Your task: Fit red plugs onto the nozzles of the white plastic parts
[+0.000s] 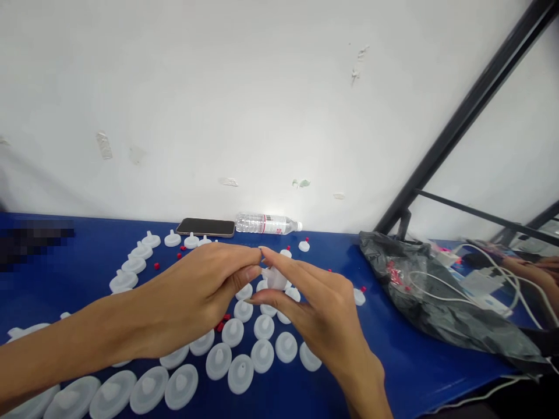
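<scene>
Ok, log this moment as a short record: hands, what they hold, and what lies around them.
left hand: raised over the table, fingertips pinched at the white cap
right hand: fingers hold the white cap
caps: many white round ones lie in rows under the hands
red bits: small, scattered among the caps
table: blue top
phone: flat at the wall
bottle: clear, lying on its side beside the phone
bag: dark plastic, to the right, white cables over it

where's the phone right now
In the head view the phone lies flat at the table's far edge against the wall, just left of the lying water bottle.
</scene>
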